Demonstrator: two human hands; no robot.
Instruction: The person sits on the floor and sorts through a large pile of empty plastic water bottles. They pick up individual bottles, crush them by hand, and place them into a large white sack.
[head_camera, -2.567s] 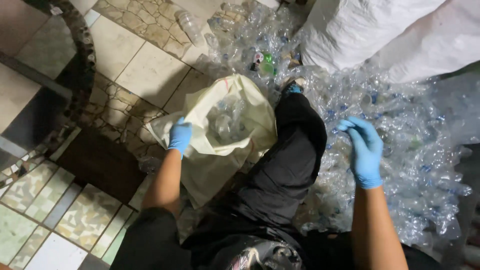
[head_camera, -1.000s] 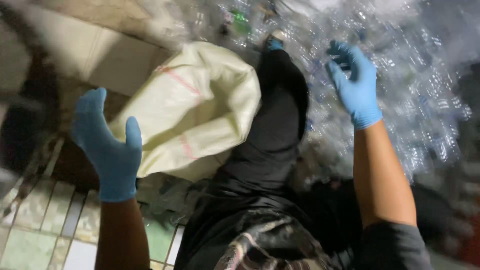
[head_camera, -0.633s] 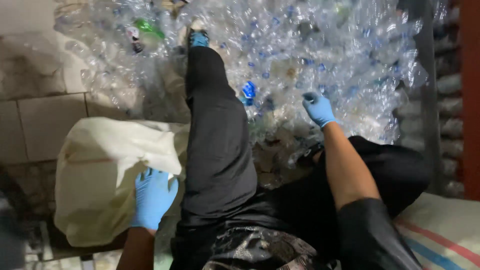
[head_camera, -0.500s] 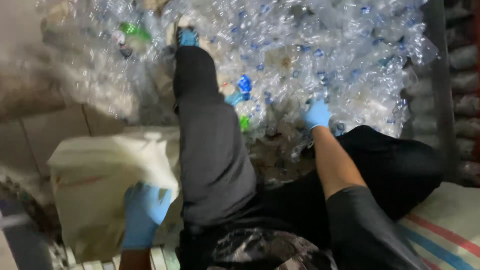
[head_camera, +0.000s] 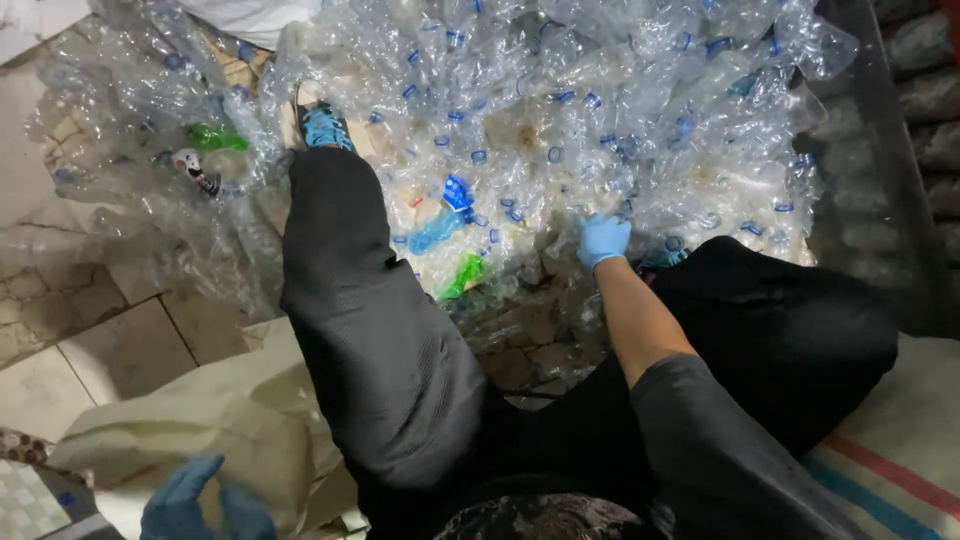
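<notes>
I sit on the floor in black trousers, my left leg (head_camera: 370, 330) stretched toward a big heap of crushed clear plastic bottles (head_camera: 560, 110). My right hand (head_camera: 603, 240), in a blue glove, reaches down into the near edge of the heap with its fingers curled among the bottles; whether it grips one is hidden. At the bottom left, my gloved left hand (head_camera: 195, 503) has its fingers spread just beside the cream woven sack (head_camera: 200, 420), which lies on the tiles.
Green bottle pieces (head_camera: 462, 272) and a blue one (head_camera: 440, 230) lie among the clear ones. My blue shoe (head_camera: 325, 127) rests in the heap. Beige floor tiles (head_camera: 90, 330) are at the left, a striped white sack (head_camera: 900, 450) at the right, dark stacked sacks (head_camera: 925, 120) beyond.
My view has swung from the sack to the bottle heap. My right hand dropped from mid-air into the bottles. My left hand slid off the sack toward the bottom left edge.
</notes>
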